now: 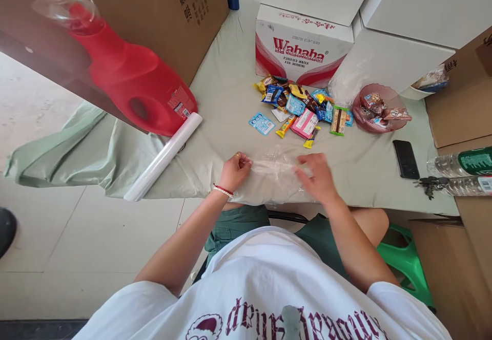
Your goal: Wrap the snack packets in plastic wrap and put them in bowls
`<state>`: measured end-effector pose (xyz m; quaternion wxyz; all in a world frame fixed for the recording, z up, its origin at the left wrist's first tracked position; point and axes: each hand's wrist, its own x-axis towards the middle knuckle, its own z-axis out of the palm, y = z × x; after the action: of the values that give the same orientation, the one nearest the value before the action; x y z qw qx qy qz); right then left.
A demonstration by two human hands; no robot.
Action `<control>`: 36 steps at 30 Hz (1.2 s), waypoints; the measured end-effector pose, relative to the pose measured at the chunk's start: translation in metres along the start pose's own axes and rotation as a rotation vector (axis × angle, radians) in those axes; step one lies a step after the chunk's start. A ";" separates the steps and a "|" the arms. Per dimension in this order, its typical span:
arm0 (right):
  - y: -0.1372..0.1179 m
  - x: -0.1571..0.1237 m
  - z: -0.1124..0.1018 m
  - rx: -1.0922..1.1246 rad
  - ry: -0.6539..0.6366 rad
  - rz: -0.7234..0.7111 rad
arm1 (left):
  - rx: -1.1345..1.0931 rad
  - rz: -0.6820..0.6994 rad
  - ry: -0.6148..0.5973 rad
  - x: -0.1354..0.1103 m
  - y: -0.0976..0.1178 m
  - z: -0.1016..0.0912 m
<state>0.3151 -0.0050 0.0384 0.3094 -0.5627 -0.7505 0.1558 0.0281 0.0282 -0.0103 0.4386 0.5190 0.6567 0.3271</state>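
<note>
A clear plastic bag (274, 168) lies crumpled at the table's front edge, between my hands. My left hand (235, 172) pinches its left end, thumb against fingers; a red and white bracelet is on that wrist. My right hand (317, 176) hovers at the bag's right side, slightly blurred, with thumb and fingers apart. Whether its fingertips touch the film is hard to see. Just beyond the bag is a pile of wrapped snacks (295, 105), among them a pink packet (305, 123), a light blue packet (262, 123) and a green-edged bar (339, 120).
At left, a red jug (142, 81) stands near a white plastic roll (163, 156) on the green cloth. A Wahaba water box (302, 48) is at the back. Rightward are a pink bowl (378, 125) holding wrapped snacks, a black phone (406, 159), keys (432, 185) and water bottles (471, 162).
</note>
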 end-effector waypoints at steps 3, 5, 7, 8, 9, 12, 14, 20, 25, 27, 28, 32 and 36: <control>-0.032 -0.016 0.030 -0.118 -0.205 -0.123 | 0.048 0.023 0.016 -0.001 0.006 0.001; -0.042 -0.028 0.048 -0.184 -0.187 -0.111 | 0.043 0.025 0.029 -0.001 0.008 0.000; -0.045 -0.038 0.063 -0.230 -0.145 -0.084 | 0.020 0.010 0.023 -0.002 0.009 0.001; -0.044 -0.042 0.069 -0.245 -0.133 -0.066 | -0.011 -0.010 0.005 -0.003 0.010 0.002; -0.042 -0.044 0.073 -0.255 -0.127 -0.041 | -0.061 -0.037 -0.023 -0.004 0.010 0.004; -0.034 -0.045 0.080 -0.240 -0.140 0.047 | -0.258 -0.143 -0.096 -0.005 0.011 0.013; -0.027 -0.044 0.080 -0.198 -0.129 0.071 | -0.308 -0.208 -0.060 -0.005 0.008 0.018; -0.019 -0.050 0.071 -0.222 0.030 0.001 | 0.202 0.123 0.272 -0.007 -0.001 0.012; -0.015 -0.056 0.074 -0.266 0.070 -0.103 | 0.365 0.512 0.123 -0.005 0.018 0.017; -0.013 -0.057 0.075 -0.275 0.070 -0.122 | 0.417 0.542 0.030 0.002 0.028 0.023; -0.013 -0.057 0.075 -0.278 0.069 -0.125 | 0.466 0.569 -0.031 0.006 0.033 0.027; -0.011 -0.061 0.069 -0.286 0.086 -0.115 | 0.601 0.655 -0.259 0.022 0.038 0.045; -0.012 -0.068 0.062 -0.310 0.171 -0.114 | 0.411 0.517 -0.106 0.034 0.031 0.057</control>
<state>0.2785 -0.0658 -0.0218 0.2900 -0.5714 -0.7672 -0.0278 0.0896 0.0672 -0.0134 0.2607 0.7622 0.5320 0.2609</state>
